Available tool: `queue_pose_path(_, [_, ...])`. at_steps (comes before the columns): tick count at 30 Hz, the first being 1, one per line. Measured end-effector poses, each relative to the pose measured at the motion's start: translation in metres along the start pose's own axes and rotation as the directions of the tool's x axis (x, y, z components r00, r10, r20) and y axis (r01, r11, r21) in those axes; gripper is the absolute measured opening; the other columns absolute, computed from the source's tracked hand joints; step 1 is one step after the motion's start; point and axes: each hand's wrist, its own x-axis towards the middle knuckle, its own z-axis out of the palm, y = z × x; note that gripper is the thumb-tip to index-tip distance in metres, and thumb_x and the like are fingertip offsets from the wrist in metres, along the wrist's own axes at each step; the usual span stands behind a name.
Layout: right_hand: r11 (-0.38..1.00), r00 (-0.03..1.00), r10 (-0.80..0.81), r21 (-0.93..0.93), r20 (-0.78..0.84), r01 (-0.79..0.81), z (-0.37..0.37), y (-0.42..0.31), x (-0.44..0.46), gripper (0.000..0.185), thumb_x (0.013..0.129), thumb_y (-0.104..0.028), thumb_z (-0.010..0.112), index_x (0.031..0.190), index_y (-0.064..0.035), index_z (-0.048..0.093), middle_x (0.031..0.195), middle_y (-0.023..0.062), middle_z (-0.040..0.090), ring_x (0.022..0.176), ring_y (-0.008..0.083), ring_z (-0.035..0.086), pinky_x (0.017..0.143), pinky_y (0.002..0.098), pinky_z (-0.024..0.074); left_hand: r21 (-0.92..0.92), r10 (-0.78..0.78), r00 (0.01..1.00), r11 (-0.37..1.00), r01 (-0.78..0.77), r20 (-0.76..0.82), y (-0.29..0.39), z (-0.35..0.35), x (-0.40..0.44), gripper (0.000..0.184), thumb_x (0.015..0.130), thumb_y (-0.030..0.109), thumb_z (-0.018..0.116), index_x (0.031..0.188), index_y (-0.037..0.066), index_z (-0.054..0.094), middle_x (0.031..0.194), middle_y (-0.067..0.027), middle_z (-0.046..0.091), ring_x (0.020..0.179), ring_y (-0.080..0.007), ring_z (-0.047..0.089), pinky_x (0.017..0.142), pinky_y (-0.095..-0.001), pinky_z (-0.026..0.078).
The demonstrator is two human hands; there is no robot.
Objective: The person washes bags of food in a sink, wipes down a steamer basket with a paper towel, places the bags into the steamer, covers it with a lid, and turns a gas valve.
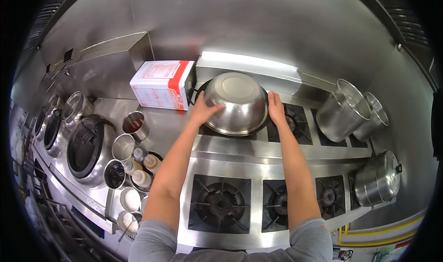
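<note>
An upturned stainless steel mixing bowl (pixel 235 103) sits over a dark round pan, whose black rim shows behind it, on the raised back row of the stove. My left hand (pixel 205 109) grips the bowl's left side, thumb lying across the metal and fingers partly hidden behind. On the opposite side, my right hand (pixel 276 108) presses against the bowl's edge with its fingers pointing up and away. Both arms reach forward over the front burners. What lies under the bowl is hidden.
A white and red carton (pixel 159 86) stands left of the bowl. Tall steel pots (pixel 339 116) are at back right, and a lidded pot (pixel 376 181) at right. Sauce bottles (pixel 140 178), steel containers (pixel 123 146) and a large round pot (pixel 87 146) crowd the left counter. A front burner (pixel 220 204) lies below my arms.
</note>
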Motion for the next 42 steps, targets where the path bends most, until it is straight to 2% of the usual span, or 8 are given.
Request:
queue_pose_path(2, [0.990,0.986,0.144,-0.006,0.084,-0.144,0.016,-0.006,0.032,0.067,0.102,-0.058,0.035,0.135,-0.0030,0.054,0.136,0.0215,0.058,0.129,0.0383,0.051,0.108,0.0390,0.0372,0.341,0.099,0.985,0.929,-0.141,0.139,-0.008,-0.004,0.004,0.140,0.054,0.053,0.092,0.153,-0.008,0.013,0.155,-0.0324,0.026,0.142,-0.0402,0.035,0.116,-0.0395,0.033])
queue_pose_path(6, [0.951,0.923,0.270,0.074,0.273,-0.300,0.053,0.050,0.100,0.089,0.100,-0.068,0.030,0.145,0.0079,0.041,0.151,0.0214,0.044,0.141,0.0312,0.039,0.117,0.0355,0.0246,0.437,-0.059,0.975,0.899,-0.042,0.216,-0.027,0.004,0.020,0.148,0.050,0.049,0.095,0.153,-0.010,0.005,0.158,-0.0327,0.019,0.147,-0.0390,0.026,0.119,-0.0383,0.029])
queue_pose_path(12, [0.897,0.792,0.288,0.139,0.539,-0.421,0.054,0.010,0.102,0.100,0.094,-0.077,0.032,0.155,0.0019,0.023,0.163,0.0183,0.020,0.151,0.0291,0.019,0.122,0.0378,0.0136,0.124,-0.036,0.970,0.992,0.007,0.238,-0.031,0.018,0.021,0.154,0.049,0.051,0.095,0.149,-0.017,-0.001,0.158,-0.0339,0.014,0.150,-0.0378,0.018,0.122,-0.0391,0.022])
queue_pose_path(18, [0.917,0.797,0.308,0.060,0.520,-0.394,0.048,-0.002,0.110,0.105,0.090,-0.078,0.038,0.152,0.0065,0.028,0.158,0.0258,0.028,0.147,0.0356,0.028,0.120,0.0411,0.0213,-0.083,-0.243,0.968,0.965,0.248,0.062,-0.018,0.046,0.028,0.125,0.078,0.063,0.073,0.153,-0.012,0.006,0.158,-0.0293,0.021,0.148,-0.0351,0.025,0.119,-0.0411,0.023])
queue_pose_path(30, [0.886,0.951,0.055,0.425,0.303,-0.186,-0.076,-0.115,0.109,0.091,0.094,-0.071,0.044,0.146,0.0034,0.042,0.153,0.0197,0.040,0.143,0.0297,0.035,0.118,0.0396,0.0248,-0.030,0.361,0.926,0.930,-0.366,-0.105,0.156,0.005,-0.017,0.115,0.080,0.059,0.073,0.149,-0.015,0.020,0.155,-0.0388,0.020,0.148,-0.0424,0.024,0.120,-0.0401,0.021])
queue_pose_path(35, [0.584,0.921,-0.322,0.719,-0.221,0.377,-0.112,-0.150,0.101,0.073,0.103,-0.058,0.036,0.149,-0.0007,0.037,0.150,0.0109,0.044,0.139,0.0243,0.038,0.118,0.0369,0.0249,-0.383,0.675,0.668,0.554,-0.739,-0.312,0.220,-0.015,-0.026,0.082,0.096,0.035,0.064,0.151,-0.010,0.024,0.155,-0.0268,0.031,0.144,-0.0294,0.032,0.117,-0.0350,0.025])
queue_pose_path(40, [0.474,0.913,-0.314,0.790,-0.262,0.390,-0.112,-0.162,0.055,0.067,0.106,-0.054,0.030,0.151,-0.0048,0.035,0.152,0.0089,0.041,0.142,0.0202,0.033,0.119,0.0368,0.0213,-0.544,0.613,0.646,0.384,-0.746,-0.455,0.208,-0.024,-0.022,0.068,0.104,0.039,0.046,0.152,-0.004,0.025,0.154,-0.0200,0.033,0.144,-0.0273,0.030,0.118,-0.0369,0.021])
queue_pose_path(42, [0.430,0.988,-0.133,0.894,-0.078,0.129,-0.111,-0.156,0.038,0.076,0.101,-0.064,0.032,0.151,-0.0058,0.036,0.151,0.0084,0.043,0.141,0.0222,0.035,0.118,0.0383,0.0237,-0.560,0.577,0.646,0.354,-0.749,-0.499,0.196,-0.022,-0.029,0.067,0.103,0.043,0.045,0.151,-0.001,0.029,0.150,-0.0186,0.039,0.141,-0.0271,0.035,0.117,-0.0403,0.024])
